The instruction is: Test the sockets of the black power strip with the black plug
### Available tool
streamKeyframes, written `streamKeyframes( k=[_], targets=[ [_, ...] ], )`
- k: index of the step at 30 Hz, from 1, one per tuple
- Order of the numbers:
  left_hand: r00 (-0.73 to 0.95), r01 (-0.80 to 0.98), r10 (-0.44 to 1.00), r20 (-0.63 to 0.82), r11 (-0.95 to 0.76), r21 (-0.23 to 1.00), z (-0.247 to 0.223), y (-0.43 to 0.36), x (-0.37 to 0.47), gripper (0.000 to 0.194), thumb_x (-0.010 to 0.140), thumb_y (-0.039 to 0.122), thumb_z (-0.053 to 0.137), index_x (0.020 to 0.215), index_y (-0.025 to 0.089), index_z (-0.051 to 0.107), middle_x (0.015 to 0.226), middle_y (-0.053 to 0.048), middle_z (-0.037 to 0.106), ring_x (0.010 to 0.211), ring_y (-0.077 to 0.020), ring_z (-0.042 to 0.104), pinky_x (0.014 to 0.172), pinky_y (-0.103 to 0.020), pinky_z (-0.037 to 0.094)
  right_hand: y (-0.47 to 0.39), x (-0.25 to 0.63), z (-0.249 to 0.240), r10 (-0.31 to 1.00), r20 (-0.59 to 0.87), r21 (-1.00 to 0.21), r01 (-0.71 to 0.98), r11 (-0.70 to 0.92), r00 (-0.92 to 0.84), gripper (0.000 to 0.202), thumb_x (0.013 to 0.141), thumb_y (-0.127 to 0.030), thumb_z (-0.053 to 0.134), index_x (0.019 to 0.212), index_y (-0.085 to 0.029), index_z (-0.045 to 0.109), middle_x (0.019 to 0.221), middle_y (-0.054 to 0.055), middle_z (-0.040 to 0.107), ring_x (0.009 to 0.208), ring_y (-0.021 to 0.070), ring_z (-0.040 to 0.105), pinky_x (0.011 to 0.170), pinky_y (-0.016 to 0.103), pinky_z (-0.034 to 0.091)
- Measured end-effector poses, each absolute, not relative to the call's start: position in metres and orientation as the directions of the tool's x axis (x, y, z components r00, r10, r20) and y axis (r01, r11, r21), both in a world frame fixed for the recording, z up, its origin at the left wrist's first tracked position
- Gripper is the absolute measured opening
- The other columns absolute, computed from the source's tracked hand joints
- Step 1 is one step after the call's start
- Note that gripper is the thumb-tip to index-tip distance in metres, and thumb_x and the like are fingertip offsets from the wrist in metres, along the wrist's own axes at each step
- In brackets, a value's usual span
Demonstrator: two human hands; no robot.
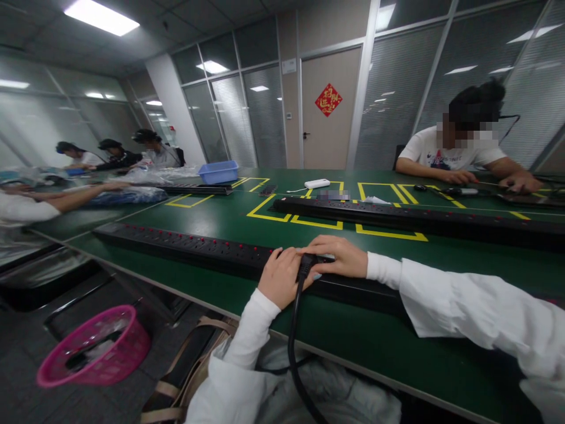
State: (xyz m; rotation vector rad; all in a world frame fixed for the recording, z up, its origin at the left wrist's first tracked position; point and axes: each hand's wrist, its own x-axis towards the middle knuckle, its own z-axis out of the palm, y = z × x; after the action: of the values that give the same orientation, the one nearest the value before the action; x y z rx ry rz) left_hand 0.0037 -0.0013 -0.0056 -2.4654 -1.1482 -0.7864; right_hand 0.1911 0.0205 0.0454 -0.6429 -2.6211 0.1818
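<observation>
Plug [308, 261]: over the near black power strip [176, 244], between the hands; likely light, hard, best held by its body.
Cord [293, 335]: probably springy, tugging nearward.
Left hand [281, 277]: fingers pressed together, closed around the plug.
Right hand [343, 255]: fingers together, bent; pinch unclear.
Hidden: prongs, sockets beneath, right fingertips' contact.

Both hands meet near centre: the left hand [282, 275] and right hand [339, 255] hold the black plug [308, 262] at the near power strip [185, 244], its cable running down toward six o'clock. A second power strip [397, 218] lies at two o'clock. Blue bin [218, 172] at eleven o'clock; pink basket [95, 347] on the floor at eight o'clock. Seated person [468, 141] at two o'clock, across the green table [220, 217].
</observation>
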Motion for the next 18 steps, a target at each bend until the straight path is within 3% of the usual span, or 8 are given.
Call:
streamKeyframes(
  k=[7, 14, 18],
  targets=[
    [0.544, 0.743, 0.581, 0.605, -0.669, -0.026, 0.001, -0.004, 0.003, 0.039, 0.076, 0.047, 0.044, 0.098, 0.016, 0.052, 0.098, -0.010, 0.060, 0.099, -0.0228, 0.051, 0.088, -0.041, 0.036, 0.015, 0.189, 0.048, 0.522, 0.374, -0.322, 0.421, 0.848, -0.766, 0.040, 0.080, -0.032, 0.052, 0.119, -0.024, 0.048, 0.101, 0.006, 0.053, 0.093, 0.0173, 0.048, 0.080, 0.030, 0.040],
    [0.503, 0.775, 0.589, 0.633, -0.631, -0.028, 0.000, -0.001, -0.013, 0.038, 0.074, 0.045, 0.049, 0.097, 0.015, 0.053, 0.095, -0.010, 0.060, 0.094, -0.0231, 0.054, 0.086, -0.040, 0.038, 0.027, 0.166, 0.045, 0.594, 0.315, -0.629, 0.306, 0.715, -0.740, 0.044, 0.069, -0.020, 0.063, 0.112, -0.021, 0.055, 0.091, 0.003, 0.050, 0.085, 0.0140, 0.049, 0.072, 0.025, 0.041],
    [0.503, 0.769, 0.583, 0.637, -0.639, -0.023, 0.000, 0.001, -0.015, 0.037, 0.073, 0.045, 0.049, 0.095, 0.016, 0.053, 0.093, -0.010, 0.061, 0.093, -0.0231, 0.054, 0.083, -0.038, 0.040, 0.026, 0.164, 0.043, 0.599, 0.318, -0.674, 0.269, 0.688, -0.735, 0.044, 0.069, -0.018, 0.063, 0.112, -0.021, 0.055, 0.090, 0.003, 0.050, 0.086, 0.0137, 0.049, 0.074, 0.026, 0.041]
  ],
)
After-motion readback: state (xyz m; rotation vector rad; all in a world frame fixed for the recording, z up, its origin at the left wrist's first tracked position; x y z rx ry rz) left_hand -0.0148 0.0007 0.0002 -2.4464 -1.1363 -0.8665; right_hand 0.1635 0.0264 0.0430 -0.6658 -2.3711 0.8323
